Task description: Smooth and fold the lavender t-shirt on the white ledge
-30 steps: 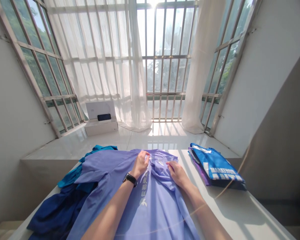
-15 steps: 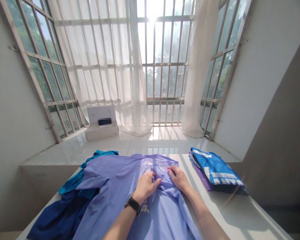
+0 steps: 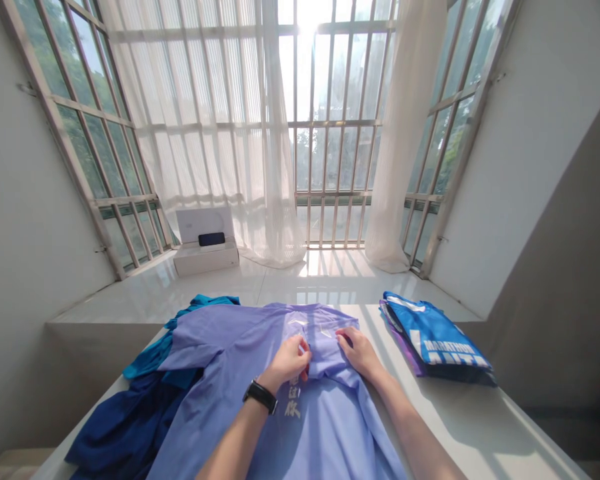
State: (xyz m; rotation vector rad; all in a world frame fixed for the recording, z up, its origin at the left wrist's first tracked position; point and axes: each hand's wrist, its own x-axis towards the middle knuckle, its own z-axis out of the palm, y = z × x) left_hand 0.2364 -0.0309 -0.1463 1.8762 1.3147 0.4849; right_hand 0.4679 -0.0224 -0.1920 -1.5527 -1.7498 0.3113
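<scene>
A lavender shirt (image 3: 250, 340) lies spread over the white table, with pale characters printed down its front. My left hand (image 3: 291, 360), with a black watch on the wrist, is over the middle of the shirt, its fingers curled together; whether cloth is between them is hidden. Near the shirt's right upper part, my right hand (image 3: 357, 350) has its fingertips bent down against the fabric, thumb close to the fingers. Small folds run between the two hands.
Teal and navy clothes (image 3: 125, 413) lie crumpled at the left, partly under the shirt. Folded clothes with a blue top piece (image 3: 430, 333) are stacked at the right. Behind, a white box (image 3: 207, 258) with a dark phone (image 3: 211, 239) stands on the sill (image 3: 275, 283) by the curtained window.
My left hand has shifted slightly left and its fingers have drawn together, uncovering more of the print. The bunched cloth beside it lies flatter. My right hand has barely moved.
</scene>
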